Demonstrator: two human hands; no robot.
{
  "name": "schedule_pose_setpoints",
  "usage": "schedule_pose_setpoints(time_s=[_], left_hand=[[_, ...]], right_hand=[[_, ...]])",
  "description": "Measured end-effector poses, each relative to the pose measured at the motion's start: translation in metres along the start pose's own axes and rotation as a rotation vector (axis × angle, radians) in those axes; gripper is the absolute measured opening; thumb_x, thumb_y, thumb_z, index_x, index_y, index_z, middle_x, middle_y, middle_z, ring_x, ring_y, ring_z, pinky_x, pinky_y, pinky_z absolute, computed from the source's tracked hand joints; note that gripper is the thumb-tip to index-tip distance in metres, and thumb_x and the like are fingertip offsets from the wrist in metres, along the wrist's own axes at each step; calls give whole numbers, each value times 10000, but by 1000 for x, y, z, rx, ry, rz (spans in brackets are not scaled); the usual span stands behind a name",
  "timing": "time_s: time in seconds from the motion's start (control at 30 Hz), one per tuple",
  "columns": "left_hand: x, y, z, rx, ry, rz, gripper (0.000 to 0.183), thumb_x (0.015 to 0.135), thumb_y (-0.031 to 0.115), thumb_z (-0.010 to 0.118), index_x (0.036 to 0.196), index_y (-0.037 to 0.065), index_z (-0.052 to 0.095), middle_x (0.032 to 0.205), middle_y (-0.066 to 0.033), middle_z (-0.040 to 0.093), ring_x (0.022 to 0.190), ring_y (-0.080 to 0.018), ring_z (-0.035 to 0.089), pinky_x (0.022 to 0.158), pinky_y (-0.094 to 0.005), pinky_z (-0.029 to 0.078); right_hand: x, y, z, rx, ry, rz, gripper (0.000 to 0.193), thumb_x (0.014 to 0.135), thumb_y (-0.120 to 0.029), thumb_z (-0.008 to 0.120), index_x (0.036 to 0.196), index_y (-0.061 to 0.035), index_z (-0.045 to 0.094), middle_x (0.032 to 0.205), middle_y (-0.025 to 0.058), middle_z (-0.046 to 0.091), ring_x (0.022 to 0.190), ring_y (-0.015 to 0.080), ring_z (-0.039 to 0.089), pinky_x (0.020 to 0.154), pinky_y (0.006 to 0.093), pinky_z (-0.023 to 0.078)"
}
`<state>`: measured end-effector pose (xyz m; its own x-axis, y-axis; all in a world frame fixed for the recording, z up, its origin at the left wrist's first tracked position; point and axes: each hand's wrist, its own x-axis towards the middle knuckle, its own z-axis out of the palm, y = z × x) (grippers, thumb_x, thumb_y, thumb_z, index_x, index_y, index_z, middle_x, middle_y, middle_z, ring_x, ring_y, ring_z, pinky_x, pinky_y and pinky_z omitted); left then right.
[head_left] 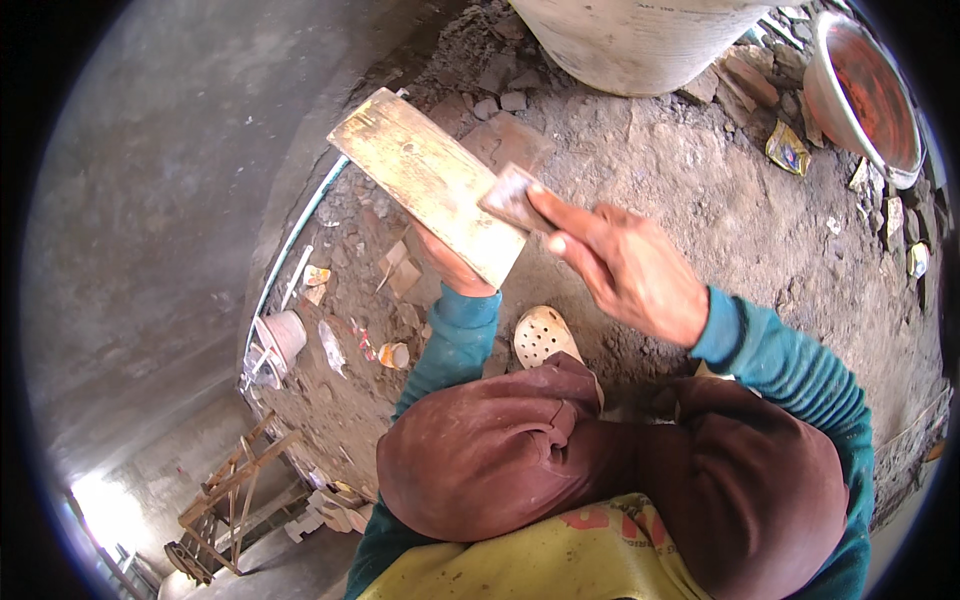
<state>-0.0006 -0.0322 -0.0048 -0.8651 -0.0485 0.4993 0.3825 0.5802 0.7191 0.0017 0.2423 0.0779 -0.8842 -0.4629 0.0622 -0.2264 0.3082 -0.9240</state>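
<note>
Head view: one wooden board [425, 180] slants in front of me, above the ground, its far end toward the upper left. My left grip [450, 262] holds it from beneath near its lower end, most fingers hidden behind it. My right grip [640, 270] is narrow, closed on one small flat block [512, 195], index finger laid along it; the block overlaps the board's right edge, though I cannot tell whether they touch. Below sits one pale clog with holes [541, 336]. Beyond the board, on the dirt ground [650, 140], are two larger containers: one big whitish tub [640, 45] and one tilted bucket [826, 100], reddish inside. Leftward lie one small pinkish pot [285, 333] and one pale blue hose [297, 235].
</note>
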Motion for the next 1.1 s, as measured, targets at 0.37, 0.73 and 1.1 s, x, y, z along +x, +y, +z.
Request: schedule_pose_setpoints(time_s=[0.37, 0.73, 1.1], left_hand=[[-3, 20, 12, -530, 46, -411, 801, 922, 376, 797, 1522, -14, 439, 1395, -223, 617, 1170, -292, 695, 960, -467, 623], [-10, 18, 17, -1486, -208, -844, 479, 1114, 326, 526, 1525, 83, 481, 1372, -121, 619, 1217, -262, 622, 990, -416, 574], [-26, 37, 16, -1465, -449, -1164, 451, 1107, 378, 511, 1424, 60, 554, 1196, -121, 659, 1067, -250, 648, 923, -434, 573]], right_hand=[[-5, 1, 0, 21, -19, 8, 433, 1074, -258, 601, 1477, -98, 590, 781, 247, 619, 627, 466, 632, 594, 543, 517], [8, 44, -18, 39, 122, -324, 539, 1104, -356, 548, 1552, -65, 479, 1305, 218, 691, 942, 359, 758, 839, 445, 611], [-24, 60, -17, -193, -191, -480, 430, 1042, -442, 615, 1321, -116, 594, 859, 80, 556, 619, 292, 628, 530, 422, 522]])
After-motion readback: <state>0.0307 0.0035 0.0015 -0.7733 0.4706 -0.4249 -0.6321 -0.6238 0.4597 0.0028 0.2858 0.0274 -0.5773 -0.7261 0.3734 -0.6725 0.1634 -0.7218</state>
